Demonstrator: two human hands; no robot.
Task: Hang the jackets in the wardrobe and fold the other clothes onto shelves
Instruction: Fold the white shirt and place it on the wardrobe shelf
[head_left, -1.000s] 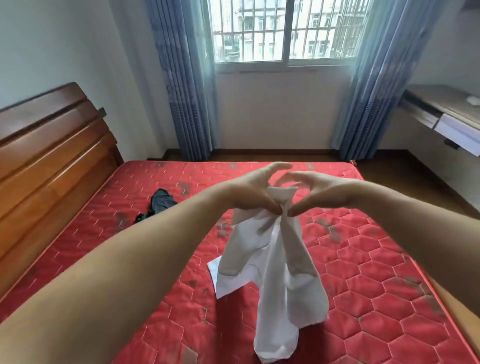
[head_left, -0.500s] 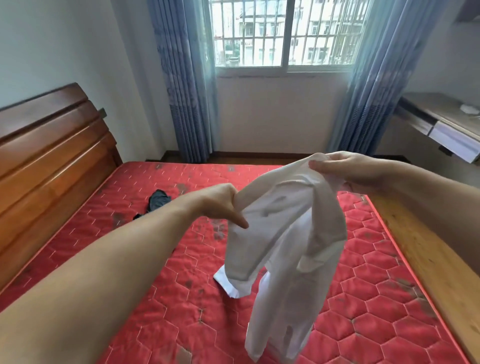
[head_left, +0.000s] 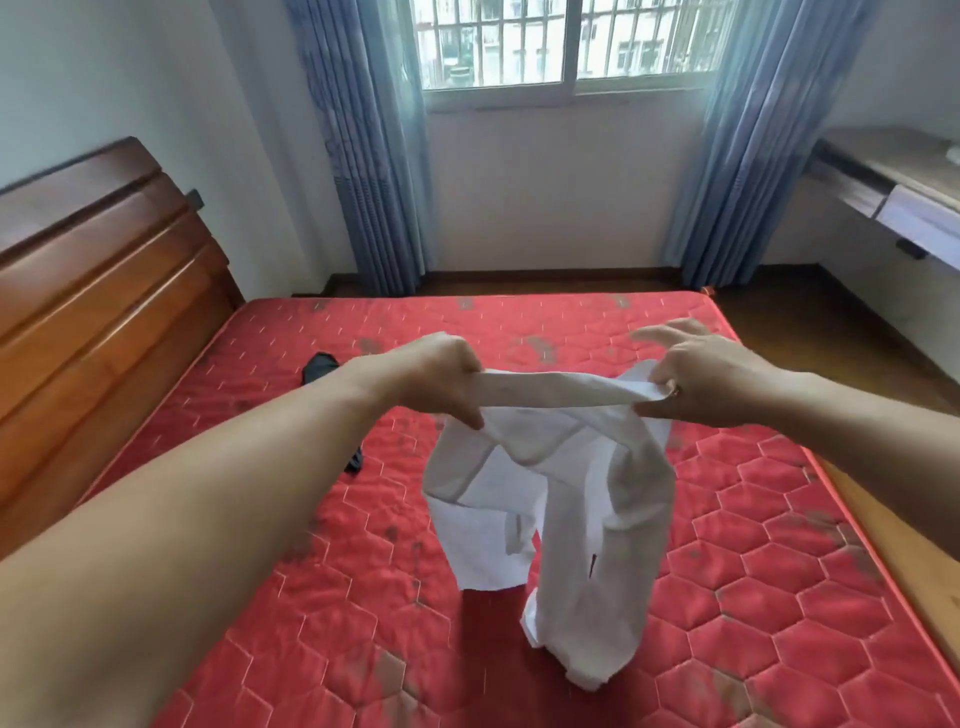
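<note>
Shirt (head_left: 561, 499) above mattress (head_left: 753, 545), headboard (head_left: 98, 291) left, desk (head_left: 893, 182) right

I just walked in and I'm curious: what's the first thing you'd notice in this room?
Right in the middle, a white shirt hangs in the air, stretched between the left hand and the right hand, its lower end dangling down to the bed. Under it spreads a bright red quilted mattress with a small dark garment lying on its left side, near the wooden headboard. Behind, blue curtains frame a barred window.

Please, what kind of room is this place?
Most likely a bedroom: a bed with a red quilted mattress and wooden headboard, blue curtains beside a barred window.
</note>
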